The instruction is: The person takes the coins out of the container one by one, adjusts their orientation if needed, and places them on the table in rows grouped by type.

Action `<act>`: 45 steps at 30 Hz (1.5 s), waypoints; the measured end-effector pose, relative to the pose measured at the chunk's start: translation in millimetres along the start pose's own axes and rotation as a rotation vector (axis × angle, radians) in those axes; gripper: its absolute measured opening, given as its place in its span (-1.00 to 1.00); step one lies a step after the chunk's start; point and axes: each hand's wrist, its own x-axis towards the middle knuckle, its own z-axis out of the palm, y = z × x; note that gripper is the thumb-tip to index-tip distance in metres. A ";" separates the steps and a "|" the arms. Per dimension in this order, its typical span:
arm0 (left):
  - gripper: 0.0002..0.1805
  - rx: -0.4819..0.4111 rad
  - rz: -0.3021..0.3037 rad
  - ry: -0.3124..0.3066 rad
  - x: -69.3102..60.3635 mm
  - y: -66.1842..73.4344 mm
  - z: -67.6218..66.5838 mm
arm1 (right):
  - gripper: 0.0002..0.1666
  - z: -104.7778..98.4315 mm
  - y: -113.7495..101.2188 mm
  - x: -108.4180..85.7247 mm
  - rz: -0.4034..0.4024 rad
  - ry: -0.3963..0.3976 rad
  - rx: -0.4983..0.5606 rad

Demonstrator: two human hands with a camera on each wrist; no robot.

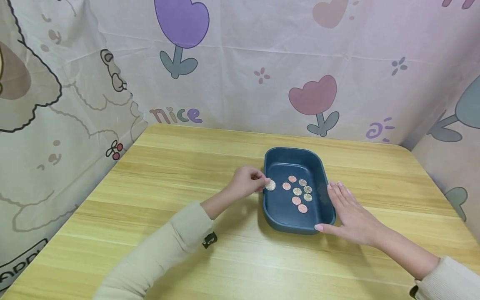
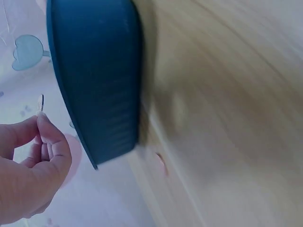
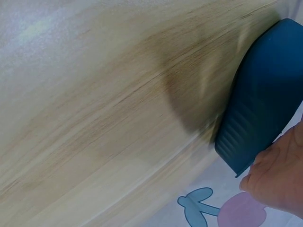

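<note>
In the head view a dark blue tray [image 1: 288,228] holds several coins, some copper [image 1: 302,208] and some silver-gold [image 1: 308,197]. At its left rim the left hand [image 1: 247,182] pinches a larger silver coin [image 1: 270,185] between thumb and fingertips. The left wrist view shows this hand [image 2: 35,165] with the coin [image 2: 41,102] edge-on, beside the tray's outer wall [image 2: 99,80]. The right hand [image 1: 354,218] rests with straight, spread fingers on the tray's right rim. In the right wrist view, part of that hand [image 3: 279,175] touches the tray [image 3: 265,99].
The tray stands on a wooden table [image 1: 168,166]. In the left wrist view a small copper-coloured thing [image 2: 162,163] lies on the wood beyond the tray. A printed cloth [image 1: 240,96] with flowers hangs behind the table and at both sides.
</note>
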 end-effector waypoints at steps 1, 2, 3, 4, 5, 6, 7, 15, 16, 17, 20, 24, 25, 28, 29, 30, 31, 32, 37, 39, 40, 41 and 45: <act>-0.82 -0.004 0.004 0.015 -1.0 -3.6 -2.7 | 0.24 0.0 0.0 0.0 -0.002 0.001 -0.001; -0.82 -0.004 0.007 0.028 -2.0 -7.2 -5.4 | 0.24 -0.1 -0.1 0.0 -0.003 0.000 0.000; -0.82 0.003 0.008 0.040 -3.0 -11.1 -8.0 | 0.24 -0.1 -0.1 -0.1 -0.003 0.000 -0.001; -0.82 0.014 0.013 0.051 -3.9 -15.1 -10.5 | 0.24 -0.2 -0.1 -0.1 -0.003 -0.001 0.000; -0.81 0.025 0.005 0.056 -5.0 -18.9 -12.8 | 0.24 -0.2 0.0 -0.1 -0.002 -0.002 0.001; -0.82 0.040 0.003 0.062 -6.0 -22.9 -14.9 | 0.24 -0.3 0.0 -0.1 -0.001 -0.002 0.002; -0.81 0.057 0.007 0.065 -6.7 -27.0 -16.7 | 0.24 -0.3 0.1 0.0 -0.001 -0.003 0.001; -0.60 0.168 -0.018 0.034 -6.1 -59.1 -20.5 | 0.25 -0.9 -0.9 1.5 0.002 -0.011 0.008; -0.60 0.177 -0.030 0.029 -5.7 -62.1 -20.3 | 0.25 -0.9 -1.0 1.7 0.003 -0.012 0.008; -0.59 0.186 -0.047 0.022 -5.5 -64.5 -19.9 | 0.25 -0.9 -1.1 1.9 0.003 -0.013 0.009; -0.53 0.225 -0.090 0.000 -4.4 -68.2 -18.5 | 0.25 -0.8 -1.1 2.2 0.004 -0.015 0.009; -0.42 0.306 -0.072 -0.026 -3.7 -66.4 -16.2 | 0.25 -0.8 -0.8 2.2 0.004 -0.015 0.009; -0.40 0.330 -0.055 -0.028 -4.0 -65.3 -15.5 | 0.25 -0.7 -0.7 2.2 0.004 -0.015 0.009; -0.35 0.381 -0.033 -0.031 -4.7 -63.4 -13.0 | 0.25 -0.4 -0.5 2.3 0.002 -0.012 0.008; -0.35 0.392 -0.032 -0.029 -4.7 -63.3 -12.1 | 0.25 -0.2 -0.5 2.3 0.001 -0.010 0.007; -0.35 0.399 -0.039 -0.028 -4.7 -63.4 -11.3 | 0.25 0.0 -0.4 2.4 0.000 -0.009 0.006; -0.35 0.408 -0.047 -0.025 -4.6 -63.1 -10.6 | 0.25 0.2 -0.3 2.4 0.000 -0.008 0.005; -0.35 0.407 -0.061 -0.025 -4.5 -62.9 -10.1 | 0.25 0.3 -0.3 2.4 -0.001 -0.008 0.004; -0.36 0.408 -0.097 -0.022 -4.5 -59.0 -10.9 | 0.25 0.3 -0.5 1.4 0.001 -0.009 0.010; -0.37 0.405 -0.095 -0.010 -4.0 -54.7 -12.4 | 0.25 0.2 -0.6 1.0 0.002 -0.009 0.012; -0.37 0.403 -0.085 0.005 -3.3 -51.8 -13.3 | 0.25 0.1 -0.6 0.8 0.002 -0.009 0.013; -0.39 0.393 -0.071 0.022 -2.6 -48.3 -14.1 | 0.25 0.1 -0.6 0.6 0.002 -0.008 0.012; -0.63 0.315 0.009 0.098 0.3 -30.8 -15.3 | 0.25 0.0 -0.1 0.2 0.004 -0.006 0.010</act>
